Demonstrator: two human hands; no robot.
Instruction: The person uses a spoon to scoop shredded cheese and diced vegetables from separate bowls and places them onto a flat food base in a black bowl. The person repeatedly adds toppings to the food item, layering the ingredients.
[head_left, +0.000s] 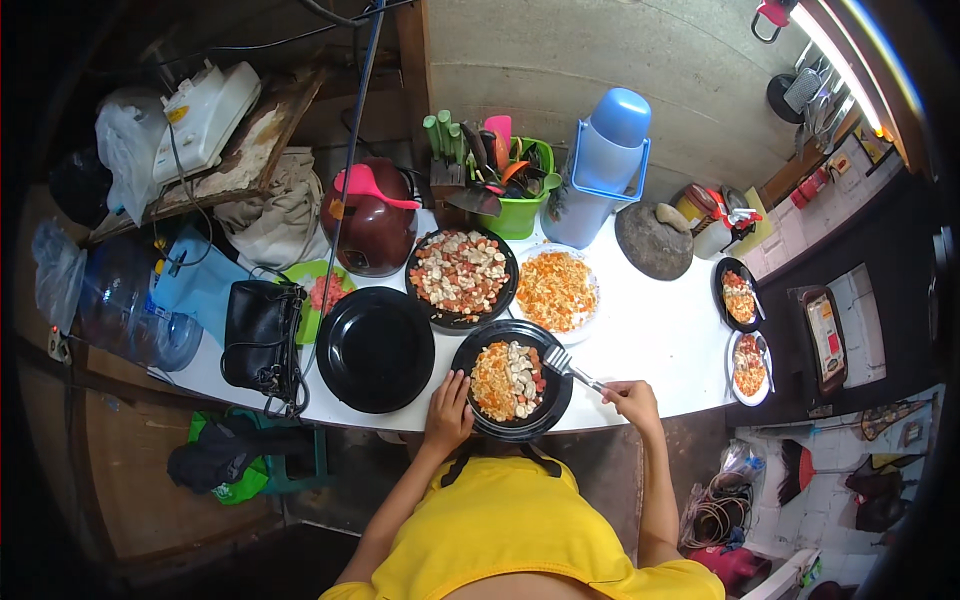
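A black plate (557,407) is at the table's front edge, right in front of me. An orange shredded food (490,378) fills its left part, and pale sliced pieces with red bits (524,380) cover the right. My left hand (449,412) grips the plate's left rim. Held by its handle in my right hand (632,404) is a metal fork (560,362), its head over the plate's right rim. Behind this plate stand a dark plate of sliced pieces and red chunks (460,272) and a white plate of the orange food (556,290).
Empty black plates (376,350) and a black handbag (254,335) lie to the left. A maroon rounded appliance (370,225), a green utensil basket (516,215) and a blue-topped flask (596,180) line the back. Two filled plates, one black (740,295), one white (750,369), sit at the right end.
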